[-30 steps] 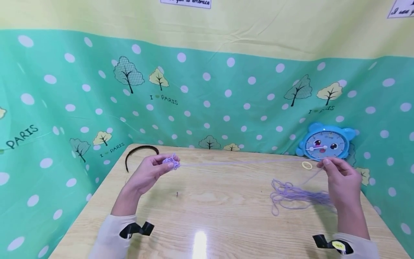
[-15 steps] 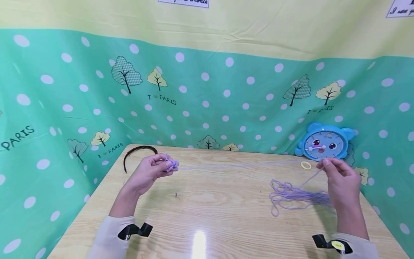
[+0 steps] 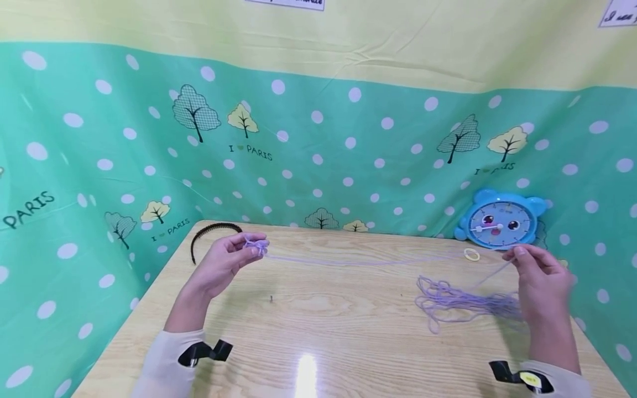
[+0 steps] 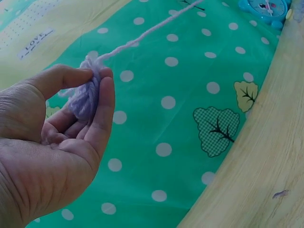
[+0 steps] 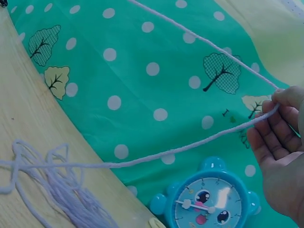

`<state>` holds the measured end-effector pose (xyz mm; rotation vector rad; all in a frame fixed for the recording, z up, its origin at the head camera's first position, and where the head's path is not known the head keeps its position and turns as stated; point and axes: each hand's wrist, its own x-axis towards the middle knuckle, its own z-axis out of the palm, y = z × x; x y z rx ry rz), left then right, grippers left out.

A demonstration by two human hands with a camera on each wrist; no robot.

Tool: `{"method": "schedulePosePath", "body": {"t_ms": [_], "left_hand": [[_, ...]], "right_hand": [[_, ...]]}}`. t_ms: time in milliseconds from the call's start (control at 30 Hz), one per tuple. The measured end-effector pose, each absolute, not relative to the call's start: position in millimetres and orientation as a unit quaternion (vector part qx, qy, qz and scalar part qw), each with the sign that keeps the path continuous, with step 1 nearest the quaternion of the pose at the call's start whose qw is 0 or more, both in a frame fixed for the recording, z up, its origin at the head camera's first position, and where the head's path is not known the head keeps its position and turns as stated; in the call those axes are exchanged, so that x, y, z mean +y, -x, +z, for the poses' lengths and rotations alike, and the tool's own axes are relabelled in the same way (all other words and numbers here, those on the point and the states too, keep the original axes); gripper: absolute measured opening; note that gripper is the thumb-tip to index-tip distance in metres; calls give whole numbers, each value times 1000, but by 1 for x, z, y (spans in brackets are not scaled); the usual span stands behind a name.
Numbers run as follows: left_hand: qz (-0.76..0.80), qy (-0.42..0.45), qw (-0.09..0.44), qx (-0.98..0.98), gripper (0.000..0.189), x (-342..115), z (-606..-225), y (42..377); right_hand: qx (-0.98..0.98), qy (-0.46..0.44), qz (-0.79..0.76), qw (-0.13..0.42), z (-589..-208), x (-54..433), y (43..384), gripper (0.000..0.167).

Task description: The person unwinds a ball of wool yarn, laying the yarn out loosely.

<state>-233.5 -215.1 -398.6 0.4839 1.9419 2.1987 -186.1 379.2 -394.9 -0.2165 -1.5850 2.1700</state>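
Observation:
My left hand (image 3: 224, 265) pinches a small wound bundle of lilac yarn (image 4: 88, 95) between thumb and fingers, above the left side of the table. From it a single yarn strand (image 3: 348, 262) runs across to my right hand (image 3: 542, 282), slightly sagging in the head view. Thumb and fingers of the right hand pinch that strand, seen at the right edge of the right wrist view. Below this pinch the yarn slopes down to a loose pile of lilac yarn (image 3: 458, 301) on the table, partly hidden behind the right hand in the head view.
A blue cartoon clock (image 3: 502, 221) stands at the back right, with a pale yellow ring (image 3: 471, 255) near it. At the back left lies a dark headband (image 3: 214, 227). A tiny purple scrap (image 3: 271, 299) is on the wooden table (image 3: 318, 342); a green patterned curtain (image 3: 308, 138) hangs behind.
My right hand has moved a little to the right, still pinching the strand. The left hand has shifted slightly left, and the bundle has turned in its fingers. The pile's near loop has shifted right.

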Motion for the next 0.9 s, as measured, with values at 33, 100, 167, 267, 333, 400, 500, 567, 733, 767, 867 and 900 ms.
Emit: {"method": "schedulePosePath", "body": {"t_ms": [33,100,167,267,333,400,500,567,733,767,867,900], "left_hand": [[738,-163,84,649,25,-215,-398,234],[740,-164,80,648,22,-216,-399,234],[742,-160,77,646,21,-216,-399,234],[747,-154,73,643,20,-217,-399,234],[751,-152,72,639,19,-217,-400,234],[754,-151,70,636,18,-216,-400,234],[758,-150,66,631,17,-217,-399,233],[761,-152,65,627,18,-218,-398,233],[769,-152,58,618,18,-221,-397,232],[770,-149,54,618,17,-222,-397,232],[773,-140,46,617,17,-223,-396,232],[774,-138,42,617,17,-224,-396,232]], "right_hand": [[-560,70,794,225,-394,381,185,31],[-539,61,807,234,-391,385,184,28],[-518,51,817,248,-388,389,185,25],[-502,46,820,270,-387,397,187,19],[-494,56,818,290,-387,402,188,18],[-493,75,811,307,-388,407,188,18],[-495,107,796,332,-391,414,190,19],[-489,123,793,342,-392,419,191,19],[-474,140,794,354,-395,429,192,21],[-476,142,792,355,-395,431,193,23],[-476,152,794,346,-397,436,193,25],[-478,156,794,342,-398,438,192,22]]}}
